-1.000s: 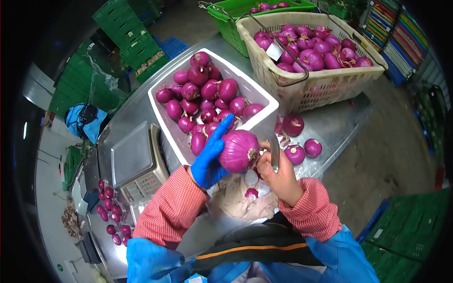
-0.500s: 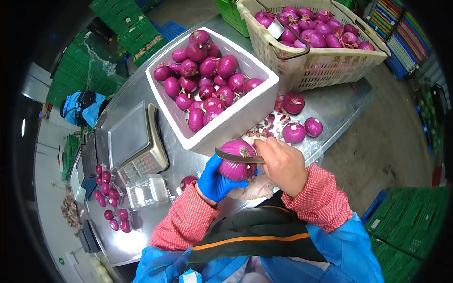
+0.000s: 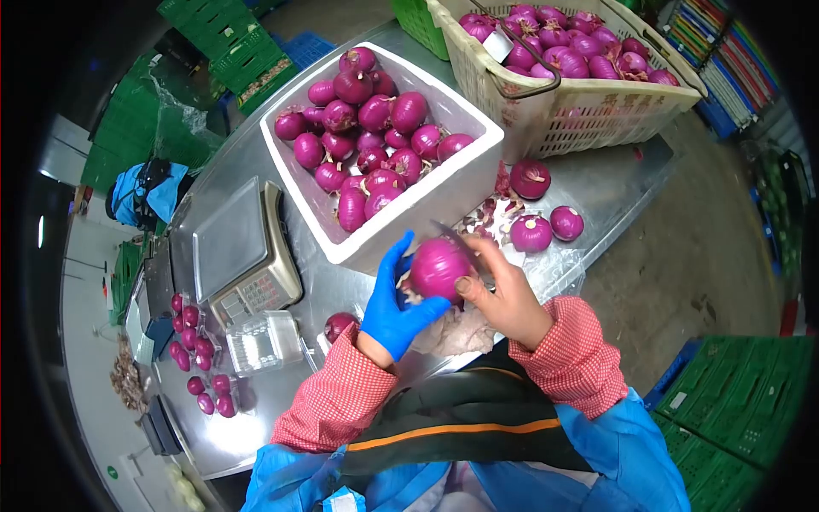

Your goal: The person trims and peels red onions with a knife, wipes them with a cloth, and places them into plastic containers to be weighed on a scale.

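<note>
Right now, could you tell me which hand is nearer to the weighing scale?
Left. The gloved left hand holds the onion just right of the weighing scale; the bare right hand, holding a knife, is on the onion's far side, farther off.

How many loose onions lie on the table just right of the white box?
3: one onion beside the basket; a pair side by side nearer the right hand. None look hidden.

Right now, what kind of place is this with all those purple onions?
Most likely a vegetable packing place. A white box and a basket are full of onions, a weighing scale sits on the metal table, and green crates stand around.
</note>
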The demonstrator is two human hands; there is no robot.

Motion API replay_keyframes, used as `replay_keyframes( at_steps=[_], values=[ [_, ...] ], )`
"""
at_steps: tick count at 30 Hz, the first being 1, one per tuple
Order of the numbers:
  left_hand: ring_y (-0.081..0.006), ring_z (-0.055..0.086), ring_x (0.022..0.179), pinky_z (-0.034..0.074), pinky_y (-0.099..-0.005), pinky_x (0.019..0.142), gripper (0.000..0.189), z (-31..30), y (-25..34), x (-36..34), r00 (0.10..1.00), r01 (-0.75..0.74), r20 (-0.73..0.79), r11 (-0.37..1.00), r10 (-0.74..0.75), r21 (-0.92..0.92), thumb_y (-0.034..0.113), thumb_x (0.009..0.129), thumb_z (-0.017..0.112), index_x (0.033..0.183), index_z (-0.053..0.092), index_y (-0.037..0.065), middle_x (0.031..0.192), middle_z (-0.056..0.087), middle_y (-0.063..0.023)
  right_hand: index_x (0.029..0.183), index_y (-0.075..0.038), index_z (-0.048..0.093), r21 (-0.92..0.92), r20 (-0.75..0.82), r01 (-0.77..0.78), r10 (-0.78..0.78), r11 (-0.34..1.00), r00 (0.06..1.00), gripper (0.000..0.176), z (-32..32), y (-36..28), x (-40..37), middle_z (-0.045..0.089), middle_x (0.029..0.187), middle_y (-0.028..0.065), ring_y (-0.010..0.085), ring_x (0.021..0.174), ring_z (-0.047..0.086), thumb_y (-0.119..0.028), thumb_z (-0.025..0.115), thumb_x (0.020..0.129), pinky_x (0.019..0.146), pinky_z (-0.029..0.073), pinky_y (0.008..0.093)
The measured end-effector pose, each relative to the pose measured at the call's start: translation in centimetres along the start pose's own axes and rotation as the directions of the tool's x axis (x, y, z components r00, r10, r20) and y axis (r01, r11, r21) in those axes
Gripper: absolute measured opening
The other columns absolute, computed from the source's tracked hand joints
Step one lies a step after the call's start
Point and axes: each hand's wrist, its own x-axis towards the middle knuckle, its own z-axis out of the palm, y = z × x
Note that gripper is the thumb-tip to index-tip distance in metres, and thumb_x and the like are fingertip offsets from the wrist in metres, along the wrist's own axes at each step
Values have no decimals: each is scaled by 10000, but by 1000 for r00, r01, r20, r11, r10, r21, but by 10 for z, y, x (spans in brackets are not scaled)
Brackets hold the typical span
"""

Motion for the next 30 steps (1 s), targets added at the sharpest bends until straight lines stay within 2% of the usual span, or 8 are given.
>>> replay_keyframes(
  at_steps=[3, 7, 10, 12, 14, 15, 25, 30],
  values=[
    [-291, 512, 1244, 490, -414, 998, 1097, 2, 25, -5, 995, 68, -65, 994, -74, -91, 123, 707, 855, 1557, 163, 162, 1443, 407, -168, 1330, -37, 459, 388, -18, -101, 117, 916, 993, 511, 5, 22, 4, 608, 1002, 127, 221, 757, 607, -327, 631, 946, 636, 499, 324],
    [-260, 472, 1296, 431, -404, 1070, 1091, 7, -22, 4, 1000, 15, -13, 939, -21, -343, 111, 691, 862, 1545, 181, 98, 1441, 415, -134, 1353, -58, 402, 751, 228, -443, 438, 490, 870, 479, 25, 16, -6, 580, 858, 63, 119, 556, 493, -350, 547, 1002, 468, 396, 276],
    [-250, 475, 1295, 428, -393, 1077, 1013, 3, -29, 1, 998, -4, -65, 925, -23, -380, 104, 701, 855, 1504, 239, 57, 1435, 423, -128, 1244, -35, 514, 575, 245, -442, 371, 688, 896, 391, 22, 24, -5, 588, 826, 37, 104, 552, 508, -346, 549, 1008, 461, 394, 248],
    [-246, 480, 1291, 432, -388, 1075, 960, 1, -28, -3, 994, 13, -99, 939, -50, -344, 104, 705, 851, 1474, 279, 47, 1432, 425, -134, 1120, -35, 588, 116, -28, -133, 137, 984, 990, 286, 16, 20, -5, 615, 844, 60, 184, 581, 571, -233, 648, 922, 516, 464, 308],
    [-242, 486, 1285, 438, -382, 1071, 911, -3, -29, -5, 990, 26, -128, 971, -58, -239, 105, 708, 848, 1443, 314, 44, 1429, 426, -144, 1080, -37, 608, -543, -5, 289, -347, 789, 938, 275, 6, 6, -3, 615, 849, 70, 224, 606, 599, -151, 693, 845, 556, 495, 331],
    [-243, 515, 1255, 453, -377, 1051, 885, -1, -28, -4, 992, -4, -124, 968, -28, -251, 114, 700, 855, 1415, 337, 42, 1406, 450, -152, 1051, -45, 631, -670, 83, 289, -318, 684, 944, 345, 4, -10, -6, 594, 877, 84, 250, 693, 630, -83, 706, 716, 614, 522, 347],
    [-255, 553, 1213, 476, -374, 1014, 916, 6, 6, -8, 998, -12, -62, 999, 9, -53, 176, 668, 864, 1409, 345, 26, 1379, 485, -157, 1088, -66, 625, -804, 69, 201, -247, 560, 966, 327, -11, 20, 2, 587, 880, 93, 236, 733, 642, -98, 672, 766, 611, 526, 353],
    [-268, 491, 1290, 435, -401, 1067, 917, -18, -14, -13, 993, 4, -115, 996, -15, -94, 195, 677, 871, 1416, 348, 50, 1446, 425, -168, 1193, -55, 587, -501, -115, -71, 15, 863, 993, 445, -15, 19, -17, 641, 931, 135, 320, 805, 674, -262, 731, 826, 656, 533, 401]
  ],
)
